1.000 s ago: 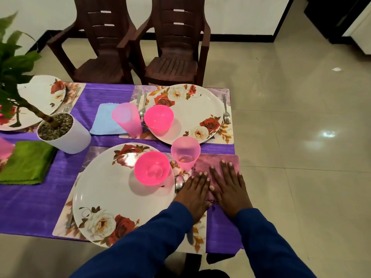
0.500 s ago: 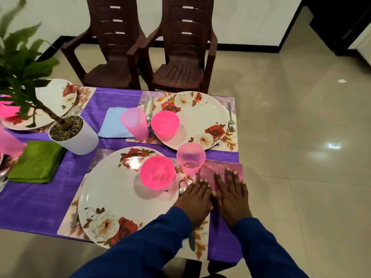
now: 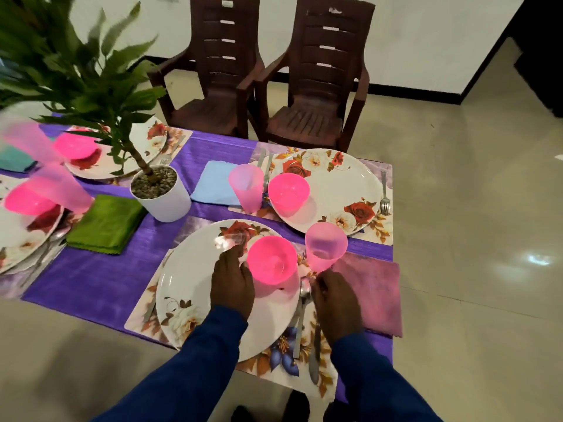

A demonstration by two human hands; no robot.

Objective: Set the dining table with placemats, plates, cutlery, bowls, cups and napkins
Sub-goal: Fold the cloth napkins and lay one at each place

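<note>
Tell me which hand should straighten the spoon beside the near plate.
Right, probably. The right hand hovers beside the spoon; the left hand lies over the near plate, beyond the pink bowl.

Near plate (image 3: 195,287) on its placemat (image 3: 274,365), bowl (image 3: 272,259) on the plate's far right part, cup (image 3: 325,246) right of the bowl, napkin (image 3: 370,293) right of the plate, spoon (image 3: 301,312) and knife (image 3: 315,357) between plate and napkin, potted plant (image 3: 160,191) behind-left of the plate, second plate (image 3: 332,187) behind-right.

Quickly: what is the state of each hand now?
Left hand: open, over the plate, holding nothing.
Right hand: near the spoon; grip cannot be told.
</note>
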